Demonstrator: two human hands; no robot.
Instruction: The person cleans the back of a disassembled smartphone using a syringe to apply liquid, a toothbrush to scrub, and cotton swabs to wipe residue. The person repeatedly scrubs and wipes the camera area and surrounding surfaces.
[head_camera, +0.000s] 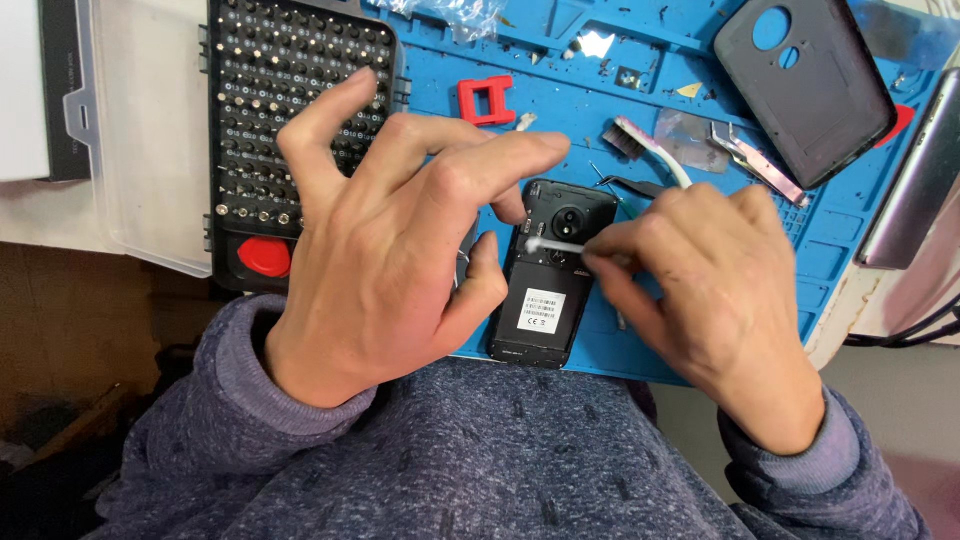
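An opened black phone lies lengthwise on the blue repair mat, steadied by the left hand at its left edge, while the right hand pinches a cotton swab pointing left across its camera end.

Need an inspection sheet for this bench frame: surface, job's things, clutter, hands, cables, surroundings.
Surface: blue work mat, specks of debris.
Job's things: opened black phone, back off, flat on mat; cotton swab tip near its camera.
Clutter: screwdriver bit case, red clip, brush, tweezers, grey back cover.
Hands: left hand steadies phone's left edge; right hand pinches swab.
Cables: dark cables at right edge.
Surroundings: clear plastic lid at left; wooden surface below.
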